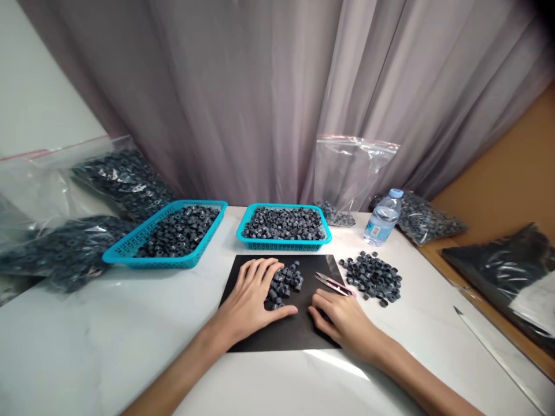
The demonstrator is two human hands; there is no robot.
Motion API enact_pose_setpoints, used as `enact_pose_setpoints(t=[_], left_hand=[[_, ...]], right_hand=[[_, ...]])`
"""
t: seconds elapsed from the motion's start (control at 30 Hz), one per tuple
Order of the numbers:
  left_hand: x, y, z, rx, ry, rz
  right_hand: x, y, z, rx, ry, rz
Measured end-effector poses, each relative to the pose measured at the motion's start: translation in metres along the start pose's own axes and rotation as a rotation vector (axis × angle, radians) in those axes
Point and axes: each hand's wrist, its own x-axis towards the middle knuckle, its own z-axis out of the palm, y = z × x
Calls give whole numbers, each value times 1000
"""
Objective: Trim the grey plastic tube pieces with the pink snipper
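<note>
My left hand [254,297] rests over the left side of a small heap of dark grey ring-like plastic pieces [288,281] on a black mat [281,335]. Its fingers are stretched out and its thumb is spread toward the right. At the mat's right side, my right hand [340,315] is closed with its fingers curled under. Whether anything sits within those fingers is hidden. Just beyond its knuckles are pink-handled thread snips [333,283], blades pointing left. A larger loose pile of the same pieces [375,278] lies right of the mat.
Two blue baskets [284,245] [193,257] full of grey pieces stand behind the mat. A water bottle [384,218] and a clear zip bag [347,173] are at the back right. Filled bags [125,179] crowd the left. A pale strip [494,352] lies far right.
</note>
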Motion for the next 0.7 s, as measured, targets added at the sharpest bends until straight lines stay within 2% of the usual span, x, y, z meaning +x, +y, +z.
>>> enact_pose_setpoints(t=[0.17,0.27,0.37,0.47,0.7], left_hand=[[-3,-19,18,-28,20,-103],[-4,-27,21,-88,30,-157],[-5,-28,21,-150,-7,-188],[-5,-24,17,-228,-52,-206],[-4,-19,9,-386,-61,-361]], right_hand=[[4,4,0,162,31,102],[6,5,-5,229,26,54],[6,4,-8,259,-5,15],[3,1,-6,189,15,24],[-2,0,10,-4,102,-3]])
